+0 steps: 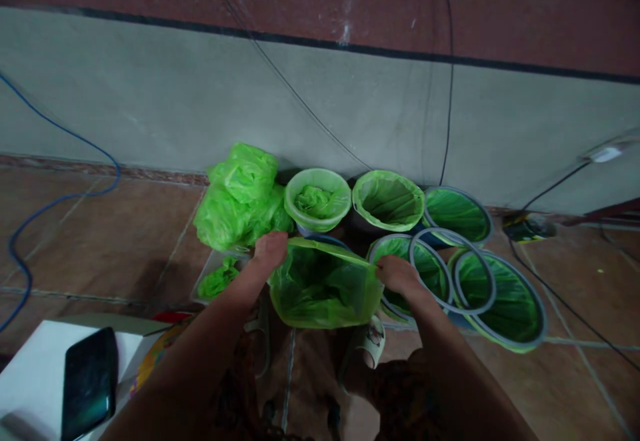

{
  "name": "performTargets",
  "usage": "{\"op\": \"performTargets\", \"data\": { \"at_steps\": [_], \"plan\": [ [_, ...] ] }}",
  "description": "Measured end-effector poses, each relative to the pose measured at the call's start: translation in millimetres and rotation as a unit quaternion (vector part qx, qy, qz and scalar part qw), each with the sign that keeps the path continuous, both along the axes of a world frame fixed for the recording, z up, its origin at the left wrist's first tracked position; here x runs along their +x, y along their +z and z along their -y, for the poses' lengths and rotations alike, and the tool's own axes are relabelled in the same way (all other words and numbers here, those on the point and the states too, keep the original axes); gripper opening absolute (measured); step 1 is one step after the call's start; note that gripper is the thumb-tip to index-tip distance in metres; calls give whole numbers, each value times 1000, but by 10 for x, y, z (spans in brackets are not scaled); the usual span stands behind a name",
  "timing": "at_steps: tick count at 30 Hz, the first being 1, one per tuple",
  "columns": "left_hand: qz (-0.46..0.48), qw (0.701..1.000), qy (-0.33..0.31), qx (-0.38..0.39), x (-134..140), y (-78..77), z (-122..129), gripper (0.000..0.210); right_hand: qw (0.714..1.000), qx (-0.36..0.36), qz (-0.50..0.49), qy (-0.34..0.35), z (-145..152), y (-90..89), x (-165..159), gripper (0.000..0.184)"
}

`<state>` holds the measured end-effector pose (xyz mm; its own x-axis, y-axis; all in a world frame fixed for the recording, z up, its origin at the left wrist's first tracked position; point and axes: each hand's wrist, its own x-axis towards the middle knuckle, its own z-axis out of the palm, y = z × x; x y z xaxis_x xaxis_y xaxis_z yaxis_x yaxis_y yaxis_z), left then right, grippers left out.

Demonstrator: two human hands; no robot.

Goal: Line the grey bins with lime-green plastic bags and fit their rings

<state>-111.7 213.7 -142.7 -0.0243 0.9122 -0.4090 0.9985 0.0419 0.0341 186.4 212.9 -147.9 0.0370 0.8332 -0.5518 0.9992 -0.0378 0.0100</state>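
Note:
A green plastic bag (325, 288) is stretched wide between my hands, its mouth facing me. My left hand (271, 252) is closed on the left end of its rim, and my right hand (399, 273) grips the right end. Partly hidden behind the bag is a bin (335, 242), of which only a bluish rim shows. Just right of my right hand, a loose grey ring (492, 288) lies across two lined bins, one nearer bin (445, 266) and one wider bin (543, 314). Left of my left hand, a clear tray (201, 281) holds crumpled green plastic.
Along the wall stand a pile of green bags (240, 194), a pale-rimmed bin (345, 211), a bag-lined bin (417, 211) and a grey-rimmed bin (487, 221). A phone (89, 381) lies on a white box (35, 361) at lower left. Cables, including a blue one (23, 274), cross the floor.

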Motion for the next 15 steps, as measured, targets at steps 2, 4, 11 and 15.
{"op": "performTargets", "data": {
  "at_steps": [2, 4, 11, 15],
  "plan": [
    [4, 1000, -9, -6, 10, -39, 7, 33, 1000, 4, -10, -7, 56, -26, -37, 38],
    [12, 1000, -17, -5, 38, -89, 19, 36, 998, 52, -41, 12, 106, -74, -138, 65],
    [79, 995, -64, 23, 113, -238, 23, 42, 964, 191, -179, 43, 17, -361, -442, 41],
    [133, 990, -52, -7, 133, -313, 19, 33, 960, 165, -227, 12, -1, -547, -431, 22]
  ]
}}
